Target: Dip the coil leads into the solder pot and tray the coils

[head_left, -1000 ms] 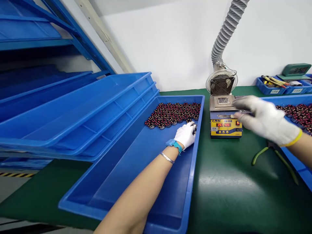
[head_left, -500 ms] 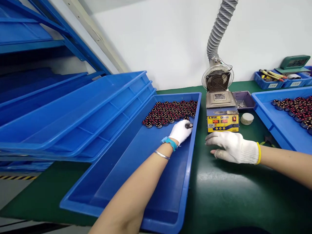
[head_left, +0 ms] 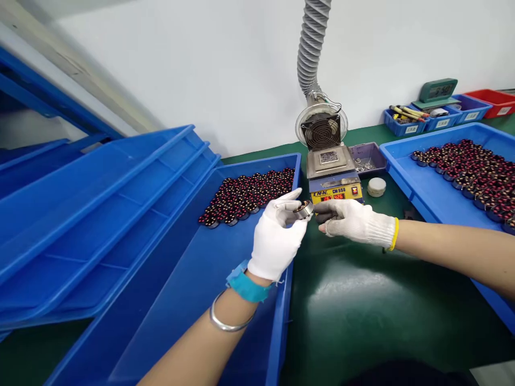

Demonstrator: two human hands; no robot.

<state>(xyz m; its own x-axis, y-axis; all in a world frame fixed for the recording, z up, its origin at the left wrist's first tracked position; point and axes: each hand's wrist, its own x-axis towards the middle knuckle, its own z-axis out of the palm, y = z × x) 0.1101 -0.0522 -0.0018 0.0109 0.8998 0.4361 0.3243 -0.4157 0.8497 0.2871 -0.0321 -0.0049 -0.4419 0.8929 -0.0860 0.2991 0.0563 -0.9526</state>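
In my gloved left hand [head_left: 278,230], a small round motor stator [head_left: 304,210] with a metal rim is pinched between thumb and fingers, tilted, above the right edge of the left blue tray [head_left: 177,311]. My right hand [head_left: 348,221], also gloved, is right beside the stator; its thumb and fingers are slightly apart, and I cannot tell whether the fingertips touch the part. Many similar stators [head_left: 249,195] with black, pink and copper tops fill the tray's far end. Just behind my hands stands a yellow and blue solder pot [head_left: 336,177] with a lit red display.
A grey exhaust hose [head_left: 311,48] hangs over the solder pot. Beside it are a round white tin [head_left: 376,187] and a purple bin [head_left: 368,153]. Another blue tray [head_left: 406,171] of stators lies right. Stacked blue trays [head_left: 120,214] stand left; small tool bins [head_left: 406,126] line the back.
My left hand has lifted from the tray, bringing a stator up and toward my right hand. My right hand has closed in on it from the right. The view has turned rightward.
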